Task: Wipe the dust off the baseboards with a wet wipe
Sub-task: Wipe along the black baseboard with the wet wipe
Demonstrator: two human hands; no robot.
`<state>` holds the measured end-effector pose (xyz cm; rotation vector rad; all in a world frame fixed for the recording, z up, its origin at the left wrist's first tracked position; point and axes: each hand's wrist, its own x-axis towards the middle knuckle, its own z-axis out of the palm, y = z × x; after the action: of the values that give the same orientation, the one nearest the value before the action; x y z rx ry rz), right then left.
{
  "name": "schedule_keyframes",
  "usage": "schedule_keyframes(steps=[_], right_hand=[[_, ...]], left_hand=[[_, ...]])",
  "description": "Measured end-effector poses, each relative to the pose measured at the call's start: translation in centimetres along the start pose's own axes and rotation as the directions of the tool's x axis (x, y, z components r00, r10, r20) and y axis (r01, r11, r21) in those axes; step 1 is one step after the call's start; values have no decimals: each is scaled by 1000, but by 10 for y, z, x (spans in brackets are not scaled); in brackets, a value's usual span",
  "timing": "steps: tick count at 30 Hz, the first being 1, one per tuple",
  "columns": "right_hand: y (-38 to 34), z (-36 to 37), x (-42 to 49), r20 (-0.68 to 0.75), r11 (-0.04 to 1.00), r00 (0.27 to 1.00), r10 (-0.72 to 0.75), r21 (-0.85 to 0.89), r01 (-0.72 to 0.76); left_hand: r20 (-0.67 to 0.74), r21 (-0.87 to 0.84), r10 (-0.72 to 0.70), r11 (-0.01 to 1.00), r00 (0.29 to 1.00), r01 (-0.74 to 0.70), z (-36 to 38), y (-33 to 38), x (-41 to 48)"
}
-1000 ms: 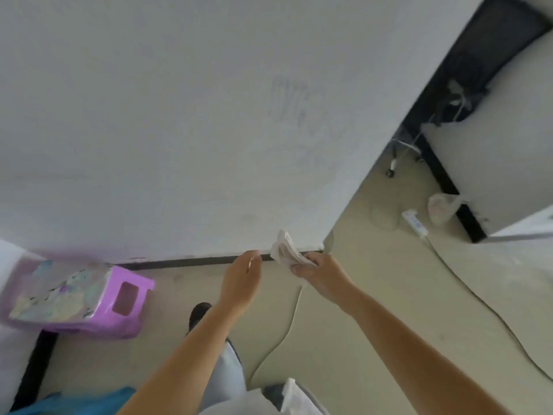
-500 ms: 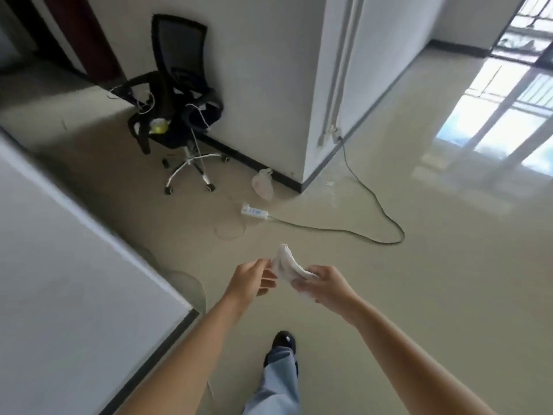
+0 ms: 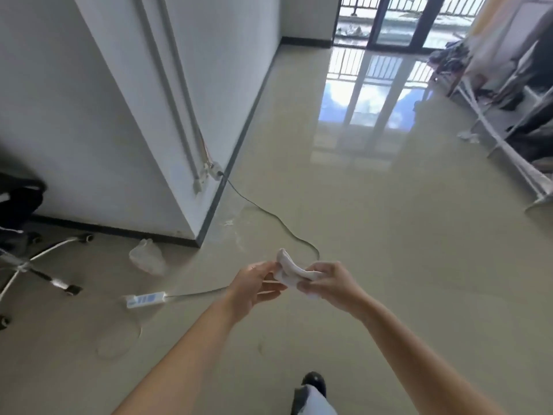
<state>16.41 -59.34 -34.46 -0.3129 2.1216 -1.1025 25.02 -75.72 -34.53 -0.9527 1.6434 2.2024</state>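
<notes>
A power strip (image 3: 145, 299) is laid on the floor at nine o'clock, a cable (image 3: 278, 220) trailed below the baseboard (image 3: 221, 187) at eleven: a foot could be snagged there. The wet wipe (image 3: 291, 269) is held mid-air, pinched by the left hand (image 3: 254, 287), gripped by the right hand (image 3: 332, 284) fingers

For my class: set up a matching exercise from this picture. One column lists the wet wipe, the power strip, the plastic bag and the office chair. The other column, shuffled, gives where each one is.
Things
1. wet wipe
2. power strip
3. plastic bag
4. office chair

Places
A. at the left edge of the view
B. on the floor close to the black baseboard, near the wall corner
C. held between the left hand and the right hand
D. flat on the floor, left of the left hand

Pairs: 1-C, 2-D, 3-B, 4-A
</notes>
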Motion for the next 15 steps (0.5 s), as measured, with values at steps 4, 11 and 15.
schedule_keyframes(steps=[4, 11, 15], right_hand=[[-4, -77, 78, -50, 997, 999, 1, 74, 2], [-46, -205, 221, -30, 977, 999, -31, 209, 37], [-88, -238, 301, 3, 977, 999, -47, 207, 45]], left_hand=[[90, 24, 7, 1000, 996, -10, 45, 64, 98], [101, -64, 3, 998, 995, 3, 97, 175, 244], [78, -154, 3, 988, 997, 9, 86, 229, 307]])
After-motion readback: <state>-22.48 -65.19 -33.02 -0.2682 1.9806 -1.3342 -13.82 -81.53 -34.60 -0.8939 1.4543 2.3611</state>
